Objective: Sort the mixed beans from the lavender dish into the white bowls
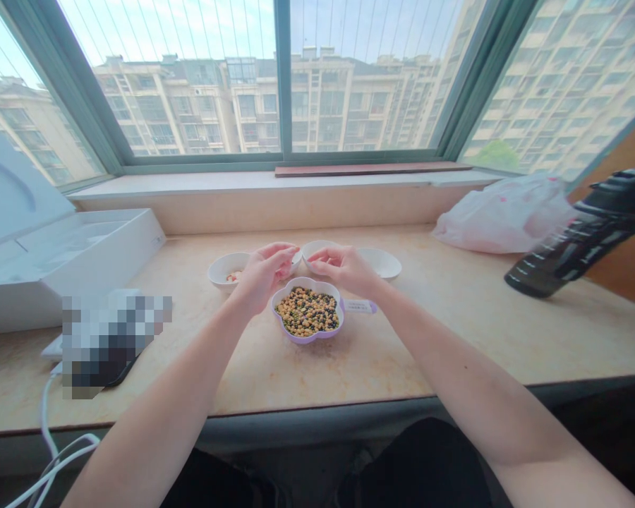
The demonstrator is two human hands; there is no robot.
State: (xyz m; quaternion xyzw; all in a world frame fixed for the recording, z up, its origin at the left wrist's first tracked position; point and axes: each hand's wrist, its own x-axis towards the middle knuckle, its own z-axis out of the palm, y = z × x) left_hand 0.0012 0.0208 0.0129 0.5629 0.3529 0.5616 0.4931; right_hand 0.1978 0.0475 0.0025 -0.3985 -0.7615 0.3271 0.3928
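Observation:
A purple-rimmed, flower-shaped bowl [307, 341] holds a mix of yellow, black and green beans [307, 310]; its labelled handle [358, 306] points right. Behind it several small white bowls stand in a row. My left hand [267, 271] hovers over them with thumb and fingers pinched together. Anything between its fingertips is too small to make out. The left white bowl [219, 271] has some reddish-white bits in it. My right hand [343, 267] is beside the middle white bowl [317, 247], its fingers curled in and closed, their contents unclear. The right white bowl [387, 262] lies behind that wrist.
An opened white box [106, 247] stands at the left, with a blurred-out object [113, 346] and white cables [46, 416] before it. To the right are a plastic bag [502, 215] and a tilted dark bottle [571, 247]. A window sill [206, 185] bounds the back.

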